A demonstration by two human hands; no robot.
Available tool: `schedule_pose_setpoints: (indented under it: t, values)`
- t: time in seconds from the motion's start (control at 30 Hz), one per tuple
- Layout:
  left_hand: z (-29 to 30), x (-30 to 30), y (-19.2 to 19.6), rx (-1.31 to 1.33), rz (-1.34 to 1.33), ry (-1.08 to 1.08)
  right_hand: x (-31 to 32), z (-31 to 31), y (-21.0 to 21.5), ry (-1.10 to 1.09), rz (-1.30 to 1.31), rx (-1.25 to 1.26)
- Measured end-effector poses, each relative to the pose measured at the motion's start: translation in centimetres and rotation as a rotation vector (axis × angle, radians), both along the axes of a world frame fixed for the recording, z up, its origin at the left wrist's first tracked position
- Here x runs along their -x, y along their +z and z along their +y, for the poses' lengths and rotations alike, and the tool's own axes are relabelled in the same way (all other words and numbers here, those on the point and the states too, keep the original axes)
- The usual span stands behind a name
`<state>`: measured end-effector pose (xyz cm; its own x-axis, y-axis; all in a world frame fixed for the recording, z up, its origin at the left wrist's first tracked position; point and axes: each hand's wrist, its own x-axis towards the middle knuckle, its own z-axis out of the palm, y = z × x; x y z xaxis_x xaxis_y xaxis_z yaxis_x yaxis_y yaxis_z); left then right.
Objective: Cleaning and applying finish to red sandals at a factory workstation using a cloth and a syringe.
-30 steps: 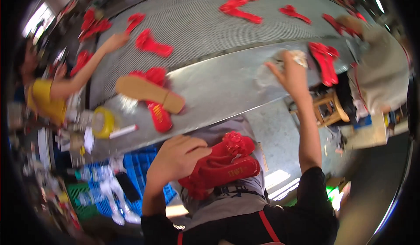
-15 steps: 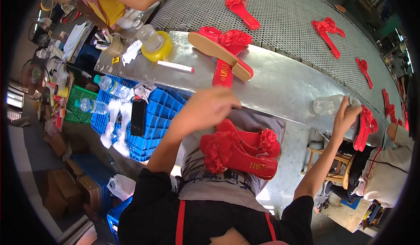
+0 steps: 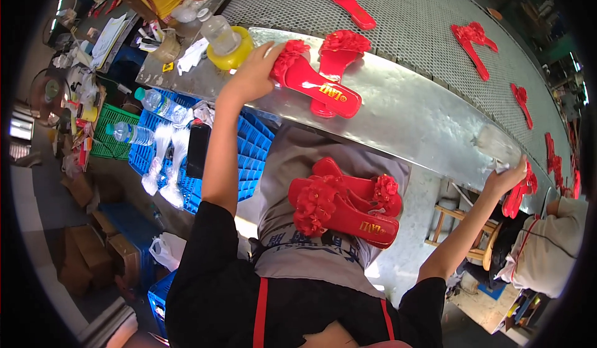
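Observation:
My left hand (image 3: 247, 79) is at the metal counter, its fingers closed around the flowered toe end of a red slide sandal (image 3: 320, 90). That sandal lies insole up, crossed over a second red sandal (image 3: 336, 59) with a ruffled flower. At the counter's right end my right hand (image 3: 511, 175) is closed on a small whitish thing I cannot make out. Just beyond it is a clear container (image 3: 493, 141), partly lost in glare. On my lap, over a grey apron, rests a pair of red flowered sandals (image 3: 348, 214).
A mesh conveyor (image 3: 410, 31) carrying several red sandals runs beyond the counter (image 3: 398, 112). A clear bottle (image 3: 219, 34) stands in a yellow ring (image 3: 233, 53). Left, a blue crate (image 3: 245, 174) bears water bottles and a phone (image 3: 198, 151). Co-workers sit at both sides.
My left hand has moved up and left from above my lap to the counter sandals. The upper sandal has turned from sole up to insole up. My right hand has shifted slightly right and down.

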<state>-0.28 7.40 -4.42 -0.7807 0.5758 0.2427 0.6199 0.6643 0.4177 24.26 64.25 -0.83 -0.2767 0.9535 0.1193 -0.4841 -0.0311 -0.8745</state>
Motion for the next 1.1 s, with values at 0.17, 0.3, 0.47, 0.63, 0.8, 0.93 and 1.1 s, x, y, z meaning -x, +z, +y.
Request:
schedule_pose_setpoints:
  t: [0.17,0.3,0.47,0.63,0.8,0.93,1.1]
  values:
    - [1.2,-1.8,2.3,0.172,0.149,-0.009,0.4,-1.3,-0.8,-0.163,-0.441,-0.835]
    - [2.6,-1.3,1.9,0.216,0.212,-0.136,0.2,-3.9,-0.7,-0.110,-0.592,-1.026]
    - [1.6,-0.1,2.0,0.142,0.201,-0.194,0.2,-5.2,1.3,-0.066,-0.910,-1.226]
    - [3.9,0.7,4.3,-0.087,0.307,-0.303,-1.0,-4.2,2.6,0.029,-0.768,-0.996]
    - [5.8,1.8,9.4,0.029,0.253,-0.421,-0.6,-10.6,3.5,0.167,-0.355,-0.694]
    - [7.5,1.2,13.6,0.023,0.203,-0.584,2.0,-19.8,2.6,0.710,-0.537,-0.683]
    - [10.8,-2.3,17.4,0.042,0.031,-0.740,2.0,-23.2,4.5,0.959,-0.892,-1.264]
